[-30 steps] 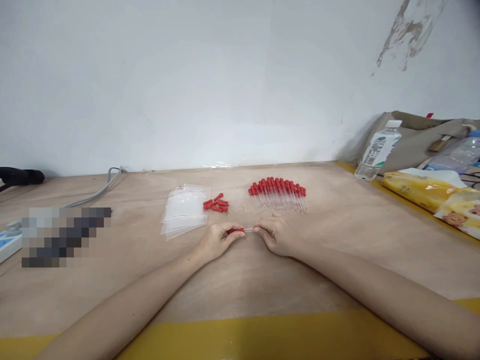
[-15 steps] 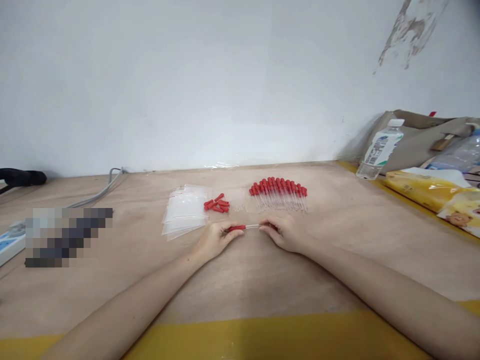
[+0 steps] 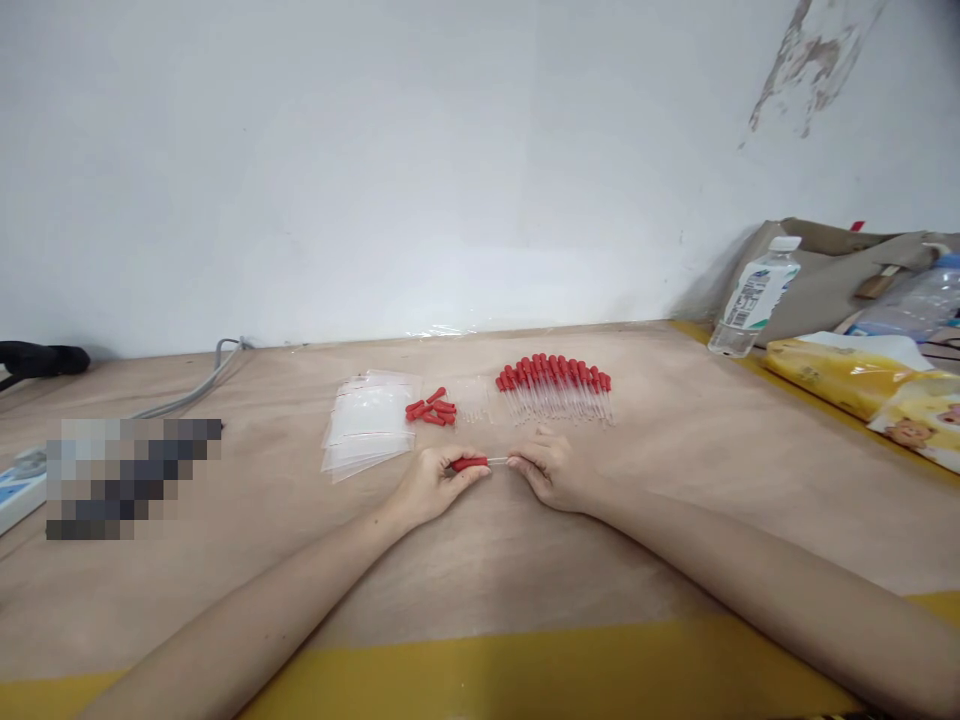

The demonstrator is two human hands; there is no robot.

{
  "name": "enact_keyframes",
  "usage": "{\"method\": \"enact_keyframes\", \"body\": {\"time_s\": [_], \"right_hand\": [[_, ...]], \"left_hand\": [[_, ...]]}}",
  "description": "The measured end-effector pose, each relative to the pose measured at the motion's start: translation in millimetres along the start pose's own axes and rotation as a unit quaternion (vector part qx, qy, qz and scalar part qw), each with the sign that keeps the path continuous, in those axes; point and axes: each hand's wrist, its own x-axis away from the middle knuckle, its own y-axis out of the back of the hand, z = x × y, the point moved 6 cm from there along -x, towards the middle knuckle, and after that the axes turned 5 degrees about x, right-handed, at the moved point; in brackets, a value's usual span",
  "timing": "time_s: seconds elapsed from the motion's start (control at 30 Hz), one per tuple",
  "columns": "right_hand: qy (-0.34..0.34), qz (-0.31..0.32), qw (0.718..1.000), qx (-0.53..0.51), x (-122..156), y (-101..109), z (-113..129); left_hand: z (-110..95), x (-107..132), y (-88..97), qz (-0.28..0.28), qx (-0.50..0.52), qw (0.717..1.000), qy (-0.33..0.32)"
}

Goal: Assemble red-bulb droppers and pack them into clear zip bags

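My left hand (image 3: 437,484) is closed around a red rubber dropper bulb (image 3: 470,464). A thin clear glass tube (image 3: 498,461) runs from the bulb's mouth to my right hand (image 3: 551,470), whose fingertips pinch its other end. The two hands are a short gap apart, low over the table. Just behind them lies a small heap of loose red bulbs (image 3: 431,408), with a few clear tubes (image 3: 475,400) to its right. Further right, droppers with red bulbs (image 3: 555,375) are fanned out in a row.
Clear plastic bags (image 3: 369,418) lie stacked left of the bulbs. A water bottle (image 3: 754,298), a grey bag (image 3: 817,280) and a yellow packet (image 3: 832,375) stand at the right. At the left are a power strip (image 3: 22,495), a cable (image 3: 199,390) and a blurred dark object (image 3: 142,480).
My right hand has come slightly left and down toward my left hand. Less of the glass tube shows between them. The bulb stays in my left hand.
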Motion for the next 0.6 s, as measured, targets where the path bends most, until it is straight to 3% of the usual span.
{"method": "enact_keyframes", "body": {"time_s": [0.33, 0.5, 0.6], "right_hand": [[-0.089, 0.114, 0.99, 0.007, -7.7, -6.4, -2.3], [-0.071, 0.153, 0.985, 0.024, -12.2, 11.2, 2.9], [-0.101, 0.144, 0.984, 0.023, -11.0, 25.4, -10.1]], "left_hand": [[-1.7, -1.9, 0.1, -0.013, -0.027, 0.999, -0.028], [-3.0, -4.0, 4.3, -0.025, -0.065, 0.993, -0.095], [-2.1, -2.4, 11.6, -0.058, -0.11, 0.985, -0.117]]}}
